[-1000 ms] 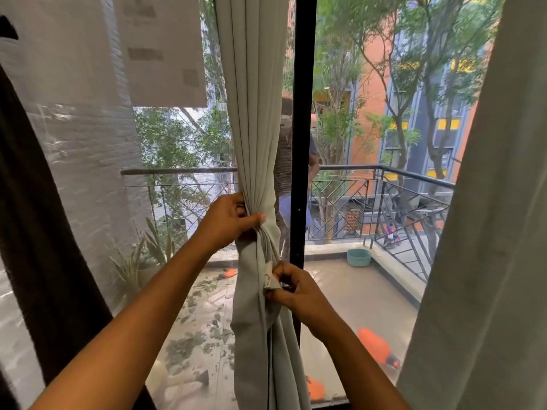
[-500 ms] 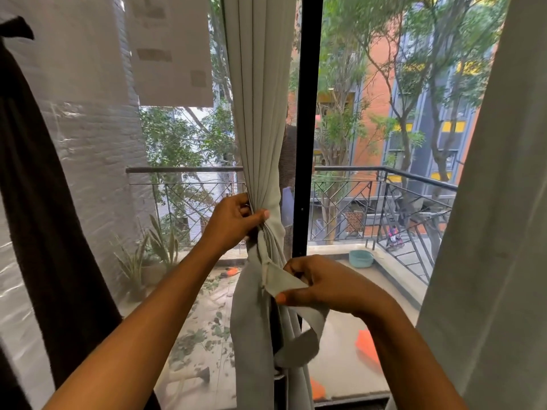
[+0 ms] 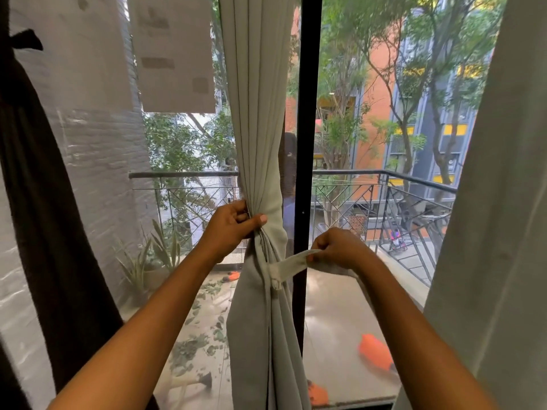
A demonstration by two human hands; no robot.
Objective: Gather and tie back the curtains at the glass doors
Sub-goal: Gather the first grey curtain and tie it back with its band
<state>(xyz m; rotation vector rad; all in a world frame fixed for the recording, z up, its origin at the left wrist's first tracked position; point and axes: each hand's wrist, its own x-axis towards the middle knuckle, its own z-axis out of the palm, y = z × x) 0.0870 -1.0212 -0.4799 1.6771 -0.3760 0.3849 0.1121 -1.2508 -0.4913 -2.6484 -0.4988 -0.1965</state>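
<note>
A pale grey-green curtain (image 3: 257, 113) hangs gathered in front of the glass door, just left of the black door frame (image 3: 309, 113). My left hand (image 3: 233, 226) grips the bunched folds at waist height. A matching fabric tie-back strip (image 3: 291, 266) runs from the curtain's front to the right. My right hand (image 3: 337, 248) pinches the strip's free end and holds it out taut, to the right of the frame.
A second pale curtain (image 3: 500, 232) hangs at the right edge. A dark curtain (image 3: 44, 202) hangs at the left. Beyond the glass lie a balcony with a metal railing (image 3: 384, 176), potted plants (image 3: 148, 261) and orange objects (image 3: 374, 352) on its floor.
My right hand has drawn the tie-back strip out from the curtain and up to the right, so it is now taut. My left hand keeps its grip on the gathered folds.
</note>
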